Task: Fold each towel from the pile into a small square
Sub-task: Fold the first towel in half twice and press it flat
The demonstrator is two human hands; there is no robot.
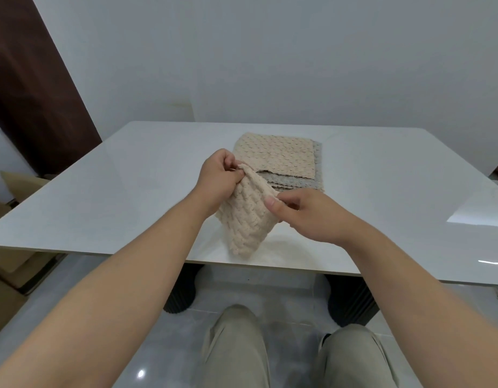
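Note:
A beige waffle-textured towel [246,219] hangs folded above the front of the white table [130,177], its lower end near the tabletop. My left hand [221,182] pinches its upper left corner. My right hand [304,212] pinches its upper right corner between thumb and fingers. Behind them lies the pile of towels [276,161], a beige one on top and grey ones [295,184] showing under its near and right edges.
Cardboard boxes [10,197] stand on the floor at the left of the table. A dark wooden door [26,88] is at the far left. My knees in beige trousers [234,348] sit below the table's front edge, near its dark legs [351,301].

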